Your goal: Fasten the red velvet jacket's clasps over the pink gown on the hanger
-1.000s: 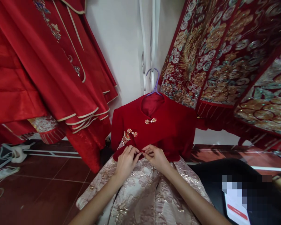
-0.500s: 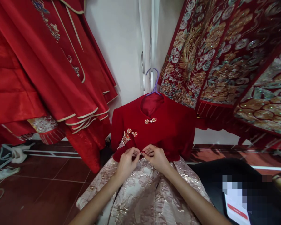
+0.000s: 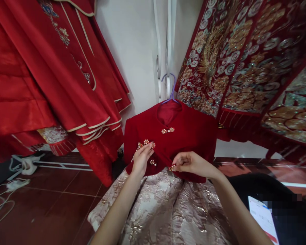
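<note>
A short red velvet jacket (image 3: 193, 136) hangs on a purple hanger (image 3: 172, 89) over a pale brocade skirt (image 3: 163, 211) with a metallic floral pattern. My left hand (image 3: 141, 160) has its fingertips closed on a jeweled clasp (image 3: 153, 145) at the jacket's left side, partly covering a beaded ornament there. My right hand (image 3: 192, 165) pinches one half of the lower jeweled clasp (image 3: 172, 168) at the hem flap. The other half (image 3: 153, 163) lies apart from it on the velvet, below my left hand. The collar clasp (image 3: 167, 130) is fastened.
Red garments with pale piping (image 3: 91, 98) hang at left; a heavily embroidered red garment (image 3: 239, 68) hangs at right. White cables (image 3: 2, 200) lie on the tiled floor. A phone (image 3: 264, 217) rests on a black surface at lower right.
My hands were together at the lower clasp and have parted. The left moved up to the side clasp; the right drew the hem flap rightward, and the lower clasp's halves are now apart.
</note>
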### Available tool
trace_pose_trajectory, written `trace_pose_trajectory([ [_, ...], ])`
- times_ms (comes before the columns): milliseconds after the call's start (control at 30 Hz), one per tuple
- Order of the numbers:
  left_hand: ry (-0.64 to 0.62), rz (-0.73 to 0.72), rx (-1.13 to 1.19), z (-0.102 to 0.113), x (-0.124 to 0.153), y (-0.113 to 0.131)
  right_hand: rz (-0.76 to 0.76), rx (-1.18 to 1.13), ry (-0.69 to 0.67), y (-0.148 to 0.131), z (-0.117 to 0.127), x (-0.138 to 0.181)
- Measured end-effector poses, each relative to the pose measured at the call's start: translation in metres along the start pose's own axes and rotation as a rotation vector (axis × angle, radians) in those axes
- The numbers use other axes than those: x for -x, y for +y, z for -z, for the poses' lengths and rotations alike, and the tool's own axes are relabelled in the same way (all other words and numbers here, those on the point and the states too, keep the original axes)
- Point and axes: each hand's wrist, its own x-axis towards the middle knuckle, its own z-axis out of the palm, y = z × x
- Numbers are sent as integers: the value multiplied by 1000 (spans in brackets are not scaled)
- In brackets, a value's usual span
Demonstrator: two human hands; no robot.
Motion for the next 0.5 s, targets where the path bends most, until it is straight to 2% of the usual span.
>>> trace_pose_trajectory([
  [167, 29, 67, -10, 3, 1, 7, -3, -1, -36, 3, -8, -6],
  [233, -35, 105, -64, -1, 4, 12, 4, 22, -66, 2, -10, -4],
  [300, -155, 106, -172, -12, 7, 15, -8, 65, -133, 0, -9, 0],
  [367, -262, -13, -342, -25, 9, 17, -63, 120, -227, -3, -5, 7],
  [500, -327, -526, -788, -52, 1, 17, -166, 209, -296, -8, 9, 21],
])
